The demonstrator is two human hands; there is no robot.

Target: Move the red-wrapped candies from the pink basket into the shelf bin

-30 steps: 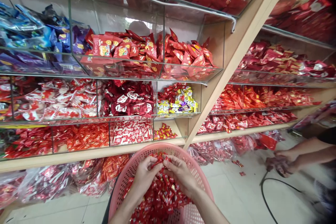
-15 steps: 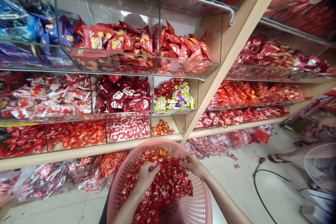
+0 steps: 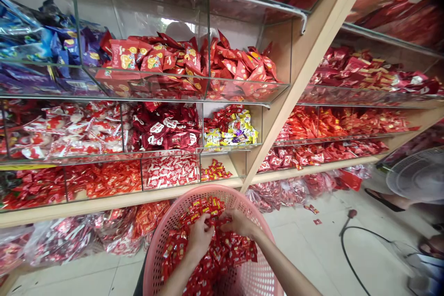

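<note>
A pink perforated plastic basket [image 3: 255, 282] stands in front of me, holding a heap of small red-wrapped candies [image 3: 222, 255]. Over the heap, my left hand [image 3: 201, 236] has its fingers curled in towards the thumb; whatever they may hold is too small to make out. Facing it from the other side, my right hand [image 3: 239, 223] reaches over the candies with its fingers bent and apart, the tips close to the wrappers. Several candies with yellow marks [image 3: 208, 204] lie at the far side of the heap, just beyond both hands.
Behind the basket rises a wooden shelf [image 3: 258, 162] with glass-fronted compartments of wrapped sweets. A small bin of red and yellow candies [image 3: 215, 170] sits just past the rim. Bagged sweets [image 3: 60, 238] lie underneath. At right are a black cable [image 3: 343, 245], a fan [image 3: 414, 175] and a person's foot [image 3: 386, 199].
My right hand has moved left from the basket's right side to the middle of the heap, nearer my left hand. My left hand has shifted slightly right. The view has moved a little.
</note>
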